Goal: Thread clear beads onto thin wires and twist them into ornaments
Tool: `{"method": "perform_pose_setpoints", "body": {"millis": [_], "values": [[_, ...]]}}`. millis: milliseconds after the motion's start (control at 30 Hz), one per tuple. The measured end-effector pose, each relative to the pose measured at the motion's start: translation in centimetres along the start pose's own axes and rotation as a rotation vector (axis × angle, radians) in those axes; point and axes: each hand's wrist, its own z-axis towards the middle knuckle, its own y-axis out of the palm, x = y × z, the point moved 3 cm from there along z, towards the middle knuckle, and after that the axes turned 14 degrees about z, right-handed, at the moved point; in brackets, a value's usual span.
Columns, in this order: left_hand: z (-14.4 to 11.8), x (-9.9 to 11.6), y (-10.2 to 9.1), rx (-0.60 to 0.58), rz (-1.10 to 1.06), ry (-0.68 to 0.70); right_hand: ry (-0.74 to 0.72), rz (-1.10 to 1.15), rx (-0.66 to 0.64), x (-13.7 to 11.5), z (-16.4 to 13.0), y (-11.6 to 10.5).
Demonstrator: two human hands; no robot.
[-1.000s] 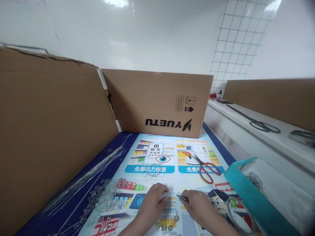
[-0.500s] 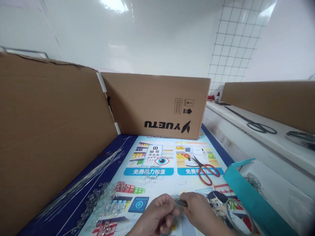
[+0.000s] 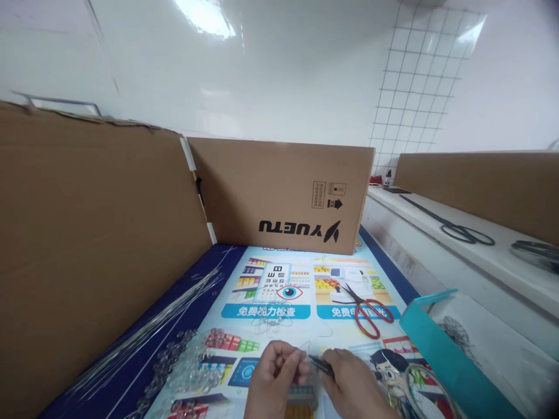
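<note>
At the bottom centre, my left hand (image 3: 277, 375) pinches a small clear bead piece with a thin wire loop rising from it. My right hand (image 3: 353, 387) grips slim dark pliers (image 3: 321, 365) whose tip points left and meets that piece between the two hands. Both hands hover just above the printed poster mat (image 3: 279, 291). A pile of clear glass beads (image 3: 183, 364) lies to the left of my left hand. What lies under the hands is hidden.
Red-handled scissors (image 3: 364, 311) lie on the mat, right of centre. Thin wires (image 3: 148, 331) run along the left edge. Cardboard walls (image 3: 279, 192) stand left and behind. A teal-edged bag (image 3: 441, 355) and a wire ring (image 3: 425, 390) sit at right. More scissors (image 3: 463, 231) rest on the white ledge.
My hands drew together, lifted off the mat and now hold the piece up between them. The view tilted slightly, so everything sits a little lower.
</note>
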Motion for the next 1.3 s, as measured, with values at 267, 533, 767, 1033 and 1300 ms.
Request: {"method": "perform_pose_setpoints", "body": {"millis": [267, 533, 767, 1033, 1300], "values": [[-0.8, 0.9, -1.3, 0.131, 0.639, 0.665, 0.012, 0.086, -0.001, -0.6, -0.1, 0.5], [-0.6, 0.9, -2.4, 0.231, 1.039, 1.130, 0.046, 0.034, -0.012, -0.3, 0.0, 0.5], [-1.5, 0.4, -2.2, 0.294, 1.132, 1.325, 0.057, 0.032, -0.011, -0.6, -0.2, 0.6], [-1.9, 0.0, -1.5, 0.285, 1.166, 1.391, 0.078, 0.006, -0.012, -0.3, 0.1, 0.9], [-0.8, 1.8, -2.3, 0.191, 1.054, 1.215, 0.041, -0.384, 0.071, 1.4, 0.7, 0.6]]}}
